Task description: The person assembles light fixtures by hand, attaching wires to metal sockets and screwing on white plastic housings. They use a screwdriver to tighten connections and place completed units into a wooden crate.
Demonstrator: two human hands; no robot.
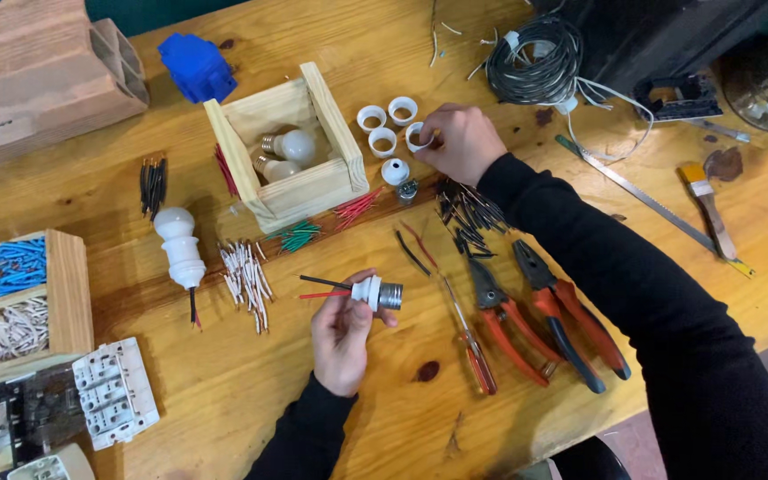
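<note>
Head view. A white lamp socket (375,292) with a metal threaded end is held in the left hand (341,333), just above the worktop (224,400). The fingers are closed round the white body, and the metal end is turned to the right. A black wire (324,283) and a red wire (320,294) stick out of the socket's left end; the grip on the body appears chosen so that both ends are left free.

The right hand (462,142) is stretched to the far side of the worktop. Its fingers are pinched on a white ring (416,136), one of a group of rings (382,140) laid out in a loose cluster just right of the wooden box (288,147). The ring is partly covered by the fingertips, so it cannot be told whether it is lifted or resting on the wood.

Two bulbs (286,151) are kept in the box. Cut wires are sorted by colour into small heaps around it: black (152,182), white (246,276), green (298,236) and red (357,206), all within reach. A second assembled socket (180,249) is lying left of the white heap. Pliers (508,316), cutters (571,316) and a screwdriver (468,333) are laid by the right forearm. A wire coil (535,60), a blue part (196,67), a brush (711,213) and a steel rule (642,197) are set farther off.
</note>
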